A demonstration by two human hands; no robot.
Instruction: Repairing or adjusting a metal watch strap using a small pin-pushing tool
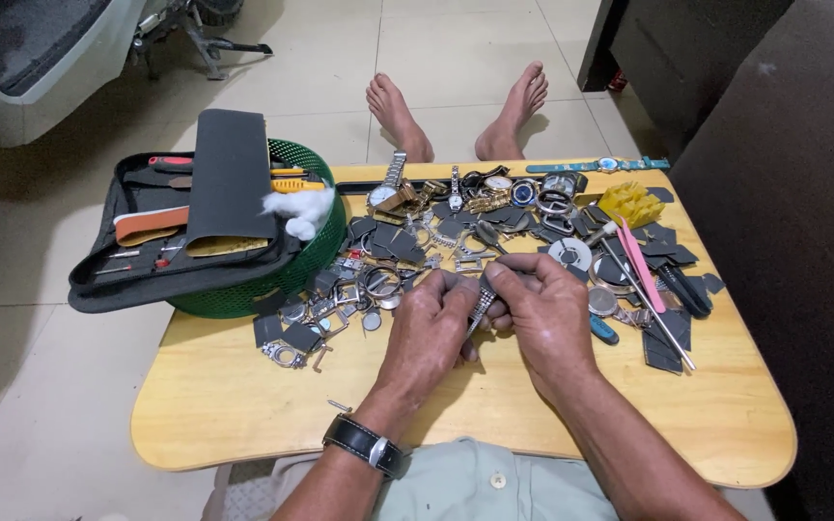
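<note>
Kit (195, 217): open black tool case, resting on a green basket (316, 256) at the table's left edge.
Left hand (429, 333): fingers curled shut on the band's lower end; a wristwatch on that wrist.
Band (482, 307): metal watch strap between both hands over the table's (243, 405) middle, long axis tilted, upper end toward the right.
Right hand (544, 314): fingertips pinched on the band's upper end.
Parts (571, 227): watches, cases and tweezers strewn behind the hands.
</note>
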